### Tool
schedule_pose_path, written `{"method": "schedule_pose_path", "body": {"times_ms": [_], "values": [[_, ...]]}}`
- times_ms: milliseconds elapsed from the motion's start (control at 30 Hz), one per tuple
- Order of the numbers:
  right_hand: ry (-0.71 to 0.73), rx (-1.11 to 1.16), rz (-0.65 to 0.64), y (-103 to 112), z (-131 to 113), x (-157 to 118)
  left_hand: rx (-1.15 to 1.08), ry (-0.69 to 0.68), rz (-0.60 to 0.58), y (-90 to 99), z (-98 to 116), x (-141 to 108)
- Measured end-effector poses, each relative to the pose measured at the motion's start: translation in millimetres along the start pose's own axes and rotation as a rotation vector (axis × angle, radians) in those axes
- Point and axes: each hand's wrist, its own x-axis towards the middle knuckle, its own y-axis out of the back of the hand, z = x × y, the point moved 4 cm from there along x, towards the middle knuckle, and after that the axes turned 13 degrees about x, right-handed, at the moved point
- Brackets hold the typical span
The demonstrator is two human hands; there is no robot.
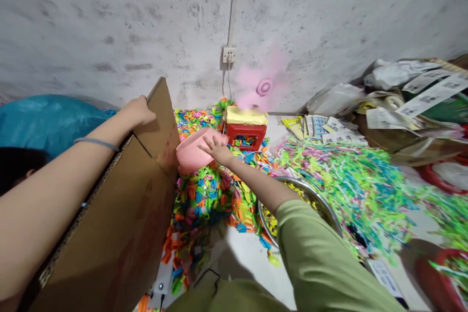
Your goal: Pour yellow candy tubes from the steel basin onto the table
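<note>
My left hand (139, 112) grips the top edge of a big brown cardboard box (120, 224) on the left, fingers closed over its flap. My right hand (216, 150) holds a pink plastic basin (193, 152) by its rim. The basin is tilted, just right of the box and above a heap of small colourful plastic pieces (204, 192). What the basin holds inside cannot be seen. Right behind my right hand stands a red box with a yellow top (246, 129).
A metal bowl of yellow pieces (329, 209) sits right of centre. Green and pink strips (351, 175) cover the floor on the right. A pink fan (263, 87) spins by the wall. Bags and papers lie far right. At the left edge are a blue bag (54, 119) and part of a person's head.
</note>
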Motion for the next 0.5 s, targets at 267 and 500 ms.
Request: {"method": "schedule_pose_path", "body": {"times_ms": [267, 500], "values": [[0.086, -0.016, -0.074, -58.2, -0.2, -23.8, -0.013, 0.024, 0.010, -2.9, -18.8, 8.9], [0.147, -0.156, -0.002, -52.9, 48.4, -85.5, -0.003, 0.031, 0.002, -0.8, -12.3, 7.4]]}}
